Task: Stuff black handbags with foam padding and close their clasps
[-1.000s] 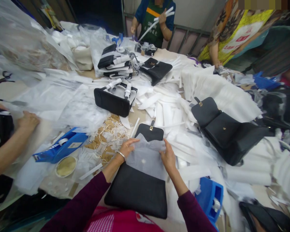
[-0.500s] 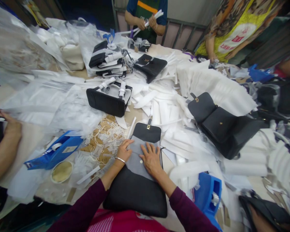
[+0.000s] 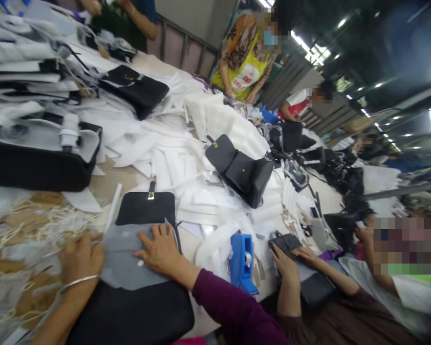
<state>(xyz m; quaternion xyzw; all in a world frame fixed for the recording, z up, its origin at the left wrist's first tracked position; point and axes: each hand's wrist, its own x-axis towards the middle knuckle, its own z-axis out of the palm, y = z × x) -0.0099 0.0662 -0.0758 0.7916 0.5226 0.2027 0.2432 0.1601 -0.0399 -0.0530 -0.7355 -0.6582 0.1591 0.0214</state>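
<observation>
A black bag (image 3: pixel 147 311) lies before me with its flap (image 3: pixel 147 207) folded out away from me and a gold clasp (image 3: pixel 151 195) at the tip. Over its middle spreads a thin, see-through whitish sheet (image 3: pixel 120 261), with a small round button-like spot showing. My right hand (image 3: pixel 160 251) rests flat on this sheet, fingers spread. At the sheet's left edge is my left hand (image 3: pixel 82 261), wearing a silver bangle; its fingers are bent and blurred, so I cannot make out whether they grip the edge.
Cardboard tags with strings (image 3: pixel 32 225) lie at left, below a stuffed black bag (image 3: pixel 36 163). White foam pieces (image 3: pixel 165 153) cover the middle, with another open black bag (image 3: pixel 242 172) on them. A blue tape dispenser (image 3: pixel 241 258) stands right, beside a co-worker's hands (image 3: pixel 287 263).
The view has swung to the right, bringing co-workers on that side into sight. My left hand has shifted to the sheet's left edge; my right hand still lies on the sheet.
</observation>
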